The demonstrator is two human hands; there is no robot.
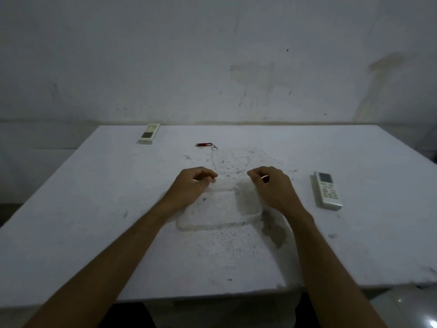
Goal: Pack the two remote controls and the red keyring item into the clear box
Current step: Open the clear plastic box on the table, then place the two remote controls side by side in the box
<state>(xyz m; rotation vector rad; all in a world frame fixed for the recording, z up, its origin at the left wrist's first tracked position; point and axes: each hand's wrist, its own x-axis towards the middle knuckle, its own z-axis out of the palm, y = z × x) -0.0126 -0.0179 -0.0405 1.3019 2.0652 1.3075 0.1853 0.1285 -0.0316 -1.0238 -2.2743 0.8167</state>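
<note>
The clear box (254,154) is a faint outline at the table's middle. Just in front of it lies a clear flat piece, seemingly its lid (212,218). My left hand (192,184) and my right hand (274,188) each pinch the far edge of that lid, fingers closed. One white remote control (149,133) lies at the far left near the back edge. The other white remote control (327,190) lies to the right of my right hand. The red keyring item (204,144) sits behind the box, slightly left, with its ring pointing right.
The white table (94,209) is scuffed with dark specks around the box. A stained white wall (212,67) rises right behind its back edge. The front edge runs close to my body, with a shiny floor patch (402,304) at lower right.
</note>
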